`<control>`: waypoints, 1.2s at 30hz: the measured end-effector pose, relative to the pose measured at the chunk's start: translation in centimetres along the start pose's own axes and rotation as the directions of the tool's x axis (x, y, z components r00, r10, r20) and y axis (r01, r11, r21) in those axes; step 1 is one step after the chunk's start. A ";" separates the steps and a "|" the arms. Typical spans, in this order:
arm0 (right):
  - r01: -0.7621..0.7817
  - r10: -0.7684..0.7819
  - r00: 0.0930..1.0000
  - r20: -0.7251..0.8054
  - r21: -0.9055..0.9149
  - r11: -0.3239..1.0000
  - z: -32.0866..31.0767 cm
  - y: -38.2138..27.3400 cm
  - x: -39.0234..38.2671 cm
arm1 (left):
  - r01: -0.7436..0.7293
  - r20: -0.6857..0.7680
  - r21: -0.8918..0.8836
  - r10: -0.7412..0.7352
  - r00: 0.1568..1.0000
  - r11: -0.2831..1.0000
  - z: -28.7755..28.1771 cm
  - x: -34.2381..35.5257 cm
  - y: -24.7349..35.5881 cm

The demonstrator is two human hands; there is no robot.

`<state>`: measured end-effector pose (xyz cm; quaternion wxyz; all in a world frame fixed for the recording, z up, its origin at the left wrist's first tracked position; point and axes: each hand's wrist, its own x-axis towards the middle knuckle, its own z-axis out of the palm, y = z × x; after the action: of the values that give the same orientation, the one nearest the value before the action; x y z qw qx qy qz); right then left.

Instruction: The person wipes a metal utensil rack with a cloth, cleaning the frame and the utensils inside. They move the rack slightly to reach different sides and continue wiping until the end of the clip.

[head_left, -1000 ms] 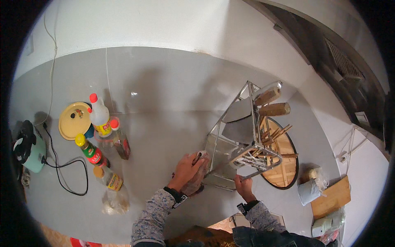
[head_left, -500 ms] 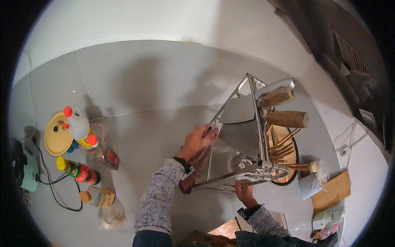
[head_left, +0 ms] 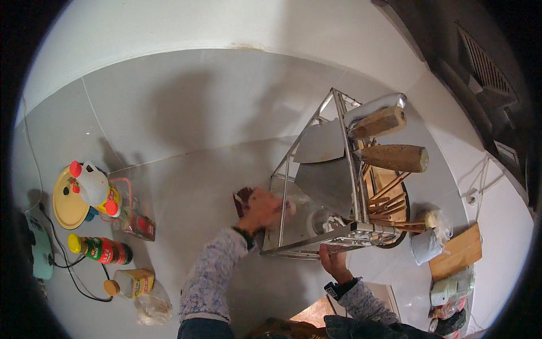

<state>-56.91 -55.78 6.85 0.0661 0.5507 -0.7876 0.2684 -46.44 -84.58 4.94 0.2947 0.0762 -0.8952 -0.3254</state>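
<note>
A metal wire knife rack (head_left: 311, 241) stands tilted in view in front of me. Two broad-bladed cleavers sit in it, a far blade (head_left: 320, 142) and a nearer blade (head_left: 324, 183), with wooden handles (head_left: 395, 158) pointing right. Several wooden chopsticks (head_left: 390, 195) stick out beside them. My left hand (head_left: 262, 210), blurred by motion, is closed on a dark red cloth (head_left: 241, 200) at the rack's left side, fingertips by its upright. My right hand (head_left: 335, 264) grips the rack's near lower bar; its fingertips are partly hidden.
On the left stand a white jug (head_left: 93, 186), a yellow lid (head_left: 66, 198), a dark sauce bottle (head_left: 104, 250), a glass jar (head_left: 134, 282) and a green appliance (head_left: 39, 248) with a black cord. Rightward are a white cup (head_left: 423, 248) and a wooden board (head_left: 458, 251).
My left hand has moved down and left along the rack's side, and the cloth is now bunched at its left. The right hand keeps its grip. The view has shifted slightly.
</note>
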 end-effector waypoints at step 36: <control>-0.001 0.006 0.999 -0.035 0.154 0.988 0.7 1.3 0.1 | 0.337 0.229 0.117 -0.355 0.906 0.934 1.1 -3.6 -2.0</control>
<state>-57.98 -55.87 5.86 0.0368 0.5481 -0.7641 0.3381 -44.26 -84.37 1.33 0.1160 0.2038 -0.9086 -0.3457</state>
